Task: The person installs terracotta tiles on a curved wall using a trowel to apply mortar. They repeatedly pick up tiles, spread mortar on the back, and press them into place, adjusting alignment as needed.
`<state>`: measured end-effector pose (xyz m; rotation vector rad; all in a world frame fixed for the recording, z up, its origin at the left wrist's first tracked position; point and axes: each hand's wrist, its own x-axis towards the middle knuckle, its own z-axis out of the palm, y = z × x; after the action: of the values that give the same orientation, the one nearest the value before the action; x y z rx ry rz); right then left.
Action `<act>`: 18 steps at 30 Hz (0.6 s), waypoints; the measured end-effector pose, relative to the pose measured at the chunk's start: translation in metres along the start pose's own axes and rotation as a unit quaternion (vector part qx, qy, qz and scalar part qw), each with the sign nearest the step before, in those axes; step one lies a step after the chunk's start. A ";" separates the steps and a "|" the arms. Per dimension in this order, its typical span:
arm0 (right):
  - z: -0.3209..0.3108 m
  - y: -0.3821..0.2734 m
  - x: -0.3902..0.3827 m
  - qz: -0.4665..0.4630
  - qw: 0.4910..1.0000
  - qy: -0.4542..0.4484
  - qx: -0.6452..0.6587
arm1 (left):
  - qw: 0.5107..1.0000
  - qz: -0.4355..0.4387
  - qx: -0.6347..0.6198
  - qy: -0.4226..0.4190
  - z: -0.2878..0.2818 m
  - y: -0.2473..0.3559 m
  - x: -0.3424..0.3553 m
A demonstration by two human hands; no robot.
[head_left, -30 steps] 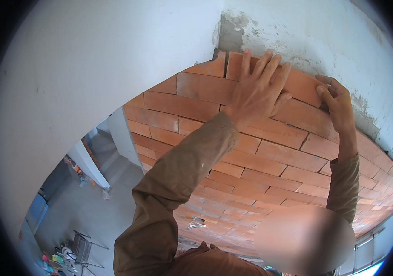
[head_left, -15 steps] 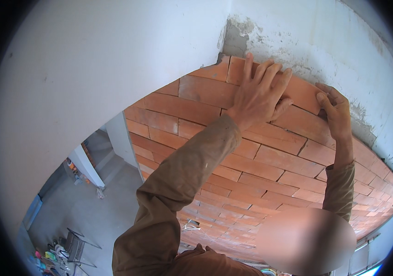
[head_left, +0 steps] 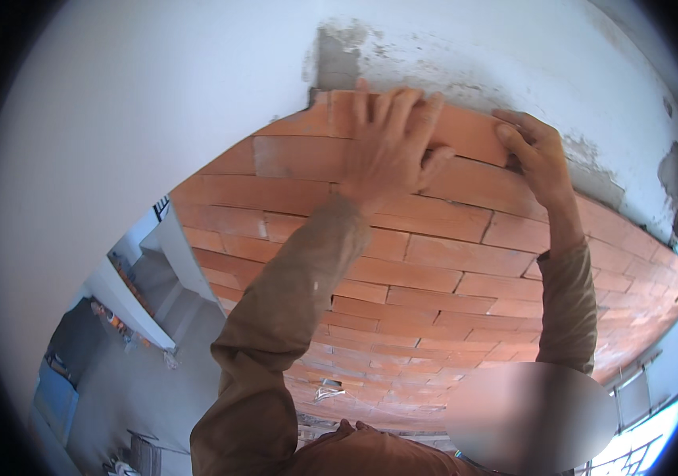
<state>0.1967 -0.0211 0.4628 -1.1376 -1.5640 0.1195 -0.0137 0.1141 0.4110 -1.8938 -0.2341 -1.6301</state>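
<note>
A long reddish clay facing tile (head_left: 474, 131) sits in the top course of the brick-clad wall (head_left: 450, 255), just under the pale plaster. Across its left part lies my left hand (head_left: 386, 151), fingers stretched upward and apart, thumb held out near the tile's lower edge. My right hand (head_left: 539, 155) pinches the tile's right end, with the thumb on its face and the fingers curled around the end and upper edge. My left hand covers part of the tile and the brick below.
A smooth white surface (head_left: 148, 103) fills the left and meets the brickwork in a curved-looking edge. Rough grey mortar (head_left: 339, 62) shows at the upper corner. Far below left are the floor, steps (head_left: 152, 278) and a dark metal frame (head_left: 144, 452). Wires (head_left: 328, 392) stick out low on the wall.
The whole view has shifted, so the wall, tile and both hands appear farther left. My right hand keeps its hold on the tile's end, and my left stays spread on it.
</note>
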 end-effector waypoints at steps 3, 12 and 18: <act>0.004 -0.003 -0.002 -0.013 1.000 0.000 0.026 | 1.000 0.011 0.015 0.008 0.000 -0.002 0.001; -0.002 0.003 -0.002 -0.025 1.000 0.009 0.003 | 1.000 0.014 0.013 0.022 0.003 0.003 -0.002; 0.000 0.007 -0.001 -0.040 0.999 0.019 -0.025 | 0.998 0.010 -0.024 0.060 0.012 -0.007 -0.022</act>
<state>0.2004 -0.0185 0.4578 -1.1077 -1.5843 0.0058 -0.0123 0.1320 0.3921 -1.8200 -0.1270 -1.7433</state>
